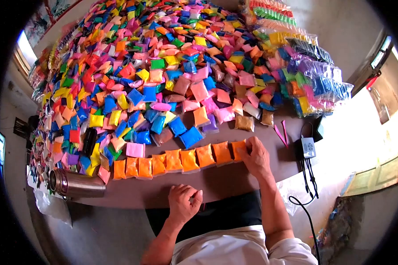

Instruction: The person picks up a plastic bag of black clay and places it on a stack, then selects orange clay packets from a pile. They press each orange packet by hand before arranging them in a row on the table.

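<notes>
A row of several orange packets [173, 160] lies side by side along the front of the brown table [216, 179]. At the row's right end, my right hand [255, 155] has its fingers closed on the last orange packet [238, 150]. My left hand [185, 202] is held at the table's front edge, below the middle of the row, with its fingers curled in and nothing visible in them. Just above the left part of the row lies a pink packet [135, 149].
A large heap of coloured packets [163, 66] covers the back and left. Bagged packets [322, 84] are stacked at the right. A metal flask [77, 183] lies front left. Pink strips [281, 135] and a small device with cables [308, 147] are at the right.
</notes>
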The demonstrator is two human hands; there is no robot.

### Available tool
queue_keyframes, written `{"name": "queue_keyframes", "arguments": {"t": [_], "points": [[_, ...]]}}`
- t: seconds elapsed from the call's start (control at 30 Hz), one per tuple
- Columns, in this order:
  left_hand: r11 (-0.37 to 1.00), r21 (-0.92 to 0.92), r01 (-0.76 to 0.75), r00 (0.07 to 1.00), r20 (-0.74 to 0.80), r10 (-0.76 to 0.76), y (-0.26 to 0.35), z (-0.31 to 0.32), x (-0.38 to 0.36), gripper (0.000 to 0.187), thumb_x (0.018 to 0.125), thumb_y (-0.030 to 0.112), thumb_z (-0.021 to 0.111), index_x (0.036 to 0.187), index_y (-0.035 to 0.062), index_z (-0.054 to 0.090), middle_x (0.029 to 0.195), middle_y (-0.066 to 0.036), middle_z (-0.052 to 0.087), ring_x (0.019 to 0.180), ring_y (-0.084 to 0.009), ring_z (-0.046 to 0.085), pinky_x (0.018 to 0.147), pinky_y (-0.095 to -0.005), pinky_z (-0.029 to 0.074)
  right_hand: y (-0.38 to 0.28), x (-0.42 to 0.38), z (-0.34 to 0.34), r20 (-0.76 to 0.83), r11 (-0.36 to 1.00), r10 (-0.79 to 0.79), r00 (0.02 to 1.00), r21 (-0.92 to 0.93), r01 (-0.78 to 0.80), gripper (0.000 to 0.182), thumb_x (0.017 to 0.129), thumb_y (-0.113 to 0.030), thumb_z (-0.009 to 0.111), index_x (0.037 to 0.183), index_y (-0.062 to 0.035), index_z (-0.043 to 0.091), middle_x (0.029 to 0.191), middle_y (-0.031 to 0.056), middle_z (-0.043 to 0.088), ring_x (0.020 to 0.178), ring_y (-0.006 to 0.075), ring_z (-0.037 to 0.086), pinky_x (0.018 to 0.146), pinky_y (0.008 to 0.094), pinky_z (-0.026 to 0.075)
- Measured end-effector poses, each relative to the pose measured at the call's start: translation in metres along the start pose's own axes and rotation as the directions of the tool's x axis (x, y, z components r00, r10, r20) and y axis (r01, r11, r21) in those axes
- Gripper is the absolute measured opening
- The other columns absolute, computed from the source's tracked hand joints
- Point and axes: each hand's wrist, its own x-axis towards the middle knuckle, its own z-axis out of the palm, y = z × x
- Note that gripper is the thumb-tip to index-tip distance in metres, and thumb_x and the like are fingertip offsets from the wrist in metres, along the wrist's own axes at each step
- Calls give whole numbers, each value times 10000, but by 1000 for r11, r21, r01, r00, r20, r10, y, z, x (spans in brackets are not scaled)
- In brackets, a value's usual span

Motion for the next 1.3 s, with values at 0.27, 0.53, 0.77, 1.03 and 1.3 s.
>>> {"name": "queue_keyframes", "arguments": {"t": [0.27,0.53,0.77,1.03,1.3], "points": [[999,31,26,998,-52,-25,4,3,6,267,812,185,660,610,61,539,559,-79,514,549,-295,530,566,-408,379,7,8,-3,-60,996,-63,996,56,66,164,832,-181,682,892,-29,669,850,152,630,799,335,633,708,410,499],[981,194,28,1000,-12,-27,9,3,9,278,816,225,677,599,83,576,585,-67,610,553,-214,612,588,-378,477,-53,100,10,-246,927,-289,925,167,334,109,901,-135,596,916,-30,623,778,181,604,709,336,610,642,375,474],[990,88,109,994,-5,-109,7,4,8,294,782,210,676,553,88,538,525,-78,529,491,-287,549,525,-426,413,-82,265,86,-120,716,-356,927,602,353,212,925,-80,544,1121,-7,579,810,71,578,709,150,557,617,310,456],[998,41,45,994,-102,-41,5,5,10,326,743,178,713,531,98,478,515,-77,492,475,-301,525,481,-424,407,-57,354,145,33,914,-285,958,311,261,293,888,-216,605,1146,-85,651,879,156,686,765,227,659,625,419,519],[997,52,63,996,-71,-60,3,8,7,321,734,188,721,541,105,479,519,-77,491,480,-311,527,479,-429,419,-79,313,120,-137,940,-189,972,260,219,306,834,-350,673,886,-54,727,832,192,665,762,320,664,717,410,510]]}}
